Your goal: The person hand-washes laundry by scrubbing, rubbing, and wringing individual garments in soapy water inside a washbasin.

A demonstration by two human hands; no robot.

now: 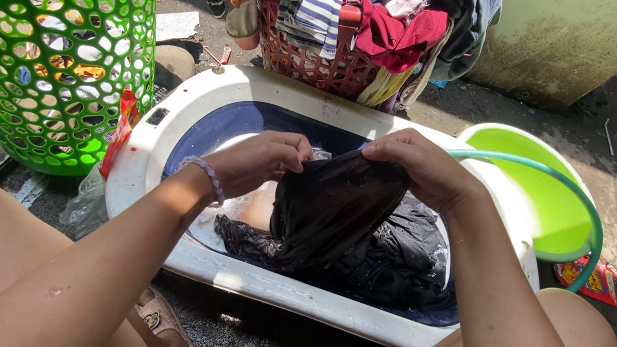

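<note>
A wet black garment (331,210) hangs over a white and blue wash tub (165,142) that holds soapy water and more dark cloth. My left hand (261,159) grips the garment's upper left edge. My right hand (417,166) grips its upper right edge. Both hands hold the cloth bunched up above the water, close together. A beaded bracelet sits on my left wrist.
A tall green perforated laundry basket (42,32) stands at the left. A reddish basket (326,65) piled with mixed clothes is behind the tub. A green basin (548,195) with a green hose (570,190) sits at the right. Packets lie on the ground at both sides.
</note>
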